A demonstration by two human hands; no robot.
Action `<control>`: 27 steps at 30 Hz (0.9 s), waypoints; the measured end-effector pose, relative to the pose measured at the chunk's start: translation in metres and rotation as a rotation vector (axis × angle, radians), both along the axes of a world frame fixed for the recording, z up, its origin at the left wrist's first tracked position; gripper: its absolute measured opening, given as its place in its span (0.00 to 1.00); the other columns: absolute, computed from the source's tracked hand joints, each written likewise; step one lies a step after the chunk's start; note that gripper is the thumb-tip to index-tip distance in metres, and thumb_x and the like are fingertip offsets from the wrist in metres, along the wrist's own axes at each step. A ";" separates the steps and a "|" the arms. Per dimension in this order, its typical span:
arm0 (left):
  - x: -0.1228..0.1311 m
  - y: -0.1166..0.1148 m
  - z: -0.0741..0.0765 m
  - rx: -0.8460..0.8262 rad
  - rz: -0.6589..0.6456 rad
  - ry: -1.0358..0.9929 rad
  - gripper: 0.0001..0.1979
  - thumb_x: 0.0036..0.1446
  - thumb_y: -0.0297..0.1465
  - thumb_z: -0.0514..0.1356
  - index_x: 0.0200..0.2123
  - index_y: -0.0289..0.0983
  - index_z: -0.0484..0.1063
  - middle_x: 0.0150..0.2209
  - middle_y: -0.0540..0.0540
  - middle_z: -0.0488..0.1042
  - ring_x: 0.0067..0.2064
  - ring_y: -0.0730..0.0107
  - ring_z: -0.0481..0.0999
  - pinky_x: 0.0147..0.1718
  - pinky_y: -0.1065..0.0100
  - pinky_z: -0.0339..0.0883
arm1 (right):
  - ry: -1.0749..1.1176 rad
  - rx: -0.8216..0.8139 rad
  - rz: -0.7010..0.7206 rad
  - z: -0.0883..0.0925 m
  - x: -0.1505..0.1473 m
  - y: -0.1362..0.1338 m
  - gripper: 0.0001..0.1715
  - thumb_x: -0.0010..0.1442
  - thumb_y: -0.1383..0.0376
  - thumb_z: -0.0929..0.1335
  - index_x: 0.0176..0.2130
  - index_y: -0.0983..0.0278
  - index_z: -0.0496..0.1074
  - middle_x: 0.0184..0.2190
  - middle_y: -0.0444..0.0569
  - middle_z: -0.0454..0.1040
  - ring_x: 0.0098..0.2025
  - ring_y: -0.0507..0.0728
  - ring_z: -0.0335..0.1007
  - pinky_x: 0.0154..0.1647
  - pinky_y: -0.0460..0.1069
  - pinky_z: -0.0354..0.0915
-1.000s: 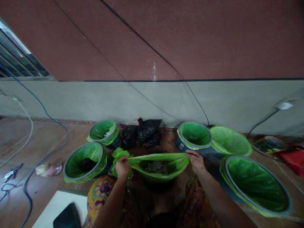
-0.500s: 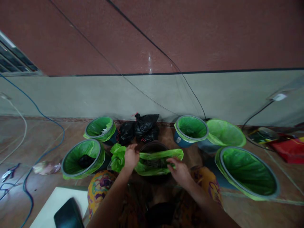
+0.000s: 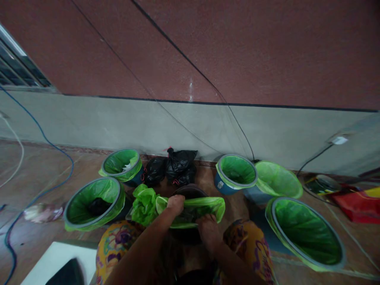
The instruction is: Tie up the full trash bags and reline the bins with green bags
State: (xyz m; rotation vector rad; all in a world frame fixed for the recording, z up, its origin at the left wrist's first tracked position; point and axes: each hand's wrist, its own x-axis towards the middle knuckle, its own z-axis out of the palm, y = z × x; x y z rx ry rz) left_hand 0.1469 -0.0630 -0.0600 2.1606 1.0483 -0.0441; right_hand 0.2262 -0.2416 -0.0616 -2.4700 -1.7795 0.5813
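Observation:
A green plastic bin liner (image 3: 213,203) is spread between my hands, its mouth open, over a dark bin (image 3: 191,191) between my knees. My left hand (image 3: 175,204) is closed on the liner's far edge toward the left. With curled fingers, my right hand (image 3: 208,228) grips the near edge, right of the middle. The lower part of the liner is hidden by my hands and the bin. Beside my left wrist lies a crumpled heap of green bags (image 3: 144,206).
Lined bins stand on both sides: two at left (image 3: 69,209) (image 3: 102,169), several at right, the nearest a large one (image 3: 274,241). Tied black bags (image 3: 179,162) rest by the wall. A phone (image 3: 67,273) lies on a white board (image 3: 49,259); a blue cable (image 3: 61,186) crosses the floor.
My right hand has moved left and lower along the liner's near edge, its fingers more curled. My left hand has shifted slightly right. The whole view has shifted a little.

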 end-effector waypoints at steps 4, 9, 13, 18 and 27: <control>-0.010 0.009 0.014 0.068 -0.022 -0.039 0.07 0.51 0.23 0.57 0.25 0.38 0.73 0.32 0.41 0.76 0.44 0.54 0.76 0.51 0.56 0.62 | 0.044 0.110 -0.013 0.018 0.004 -0.003 0.15 0.64 0.66 0.60 0.36 0.60 0.75 0.37 0.49 0.77 0.45 0.59 0.67 0.49 0.53 0.54; -0.021 0.020 0.037 0.036 -0.013 -0.122 0.07 0.48 0.23 0.58 0.24 0.39 0.75 0.24 0.49 0.74 0.32 0.67 0.74 0.40 0.69 0.65 | 0.102 0.211 -0.046 0.036 0.006 -0.004 0.15 0.64 0.65 0.61 0.32 0.59 0.75 0.34 0.46 0.77 0.43 0.57 0.67 0.49 0.51 0.53; -0.025 0.026 0.047 -0.066 0.002 -0.197 0.06 0.46 0.26 0.59 0.23 0.37 0.76 0.21 0.52 0.70 0.26 0.73 0.67 0.30 0.73 0.60 | 0.188 0.268 -0.099 0.040 0.006 -0.003 0.14 0.64 0.65 0.61 0.32 0.59 0.74 0.34 0.45 0.77 0.42 0.57 0.68 0.48 0.51 0.55; -0.023 0.027 0.058 -0.107 0.014 -0.299 0.06 0.47 0.29 0.59 0.25 0.36 0.76 0.23 0.52 0.72 0.27 0.74 0.68 0.29 0.74 0.59 | 0.289 0.319 -0.175 0.045 0.009 -0.001 0.12 0.63 0.66 0.61 0.35 0.62 0.73 0.35 0.47 0.76 0.42 0.57 0.69 0.46 0.50 0.59; -0.020 0.009 0.085 -0.101 -0.001 -0.355 0.07 0.49 0.29 0.56 0.23 0.36 0.72 0.23 0.52 0.71 0.28 0.73 0.69 0.29 0.72 0.59 | 0.502 0.448 -0.195 0.070 0.018 0.006 0.11 0.62 0.65 0.60 0.34 0.62 0.71 0.28 0.45 0.74 0.33 0.54 0.70 0.35 0.47 0.60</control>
